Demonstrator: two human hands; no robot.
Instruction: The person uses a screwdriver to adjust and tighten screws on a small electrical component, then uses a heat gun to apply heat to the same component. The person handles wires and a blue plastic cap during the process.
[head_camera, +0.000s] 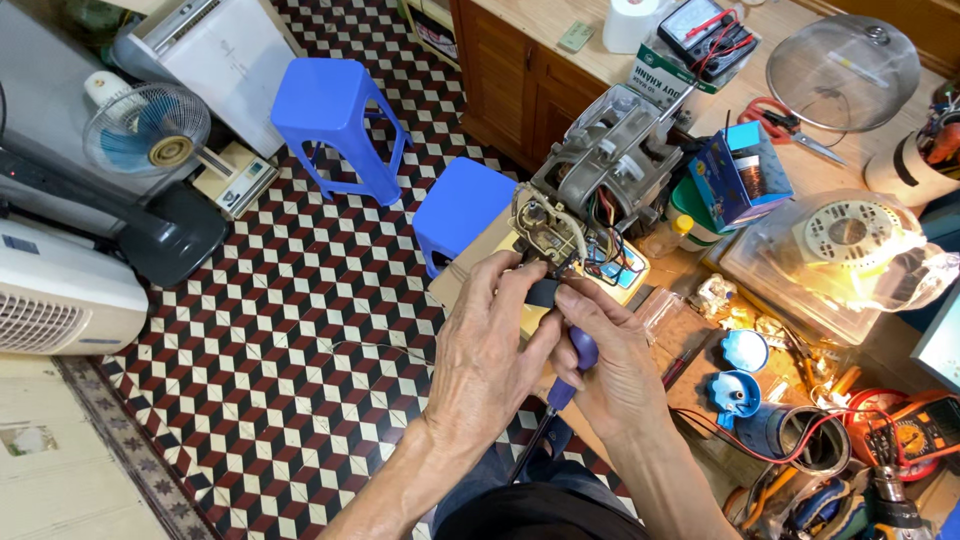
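Observation:
A grey electric motor (610, 165) with coloured wires and a cream plastic switch part (548, 232) stands at the edge of a wooden workbench (700, 330). My left hand (490, 350) pinches a small dark piece by the wires just below the motor. My right hand (615, 360) presses against the left one and grips a tool with a purple handle (583, 350); its dark shaft points down toward my lap. Both hands meet at the motor's lower end.
The bench holds a blue box (740, 175), scissors (785, 125), a mesh cover (842, 70), meters (708, 32), a clear bag with a white fan part (850, 240) and blue caps (740, 370). Two blue stools (335, 120) and fans (145, 128) stand on the checkered floor.

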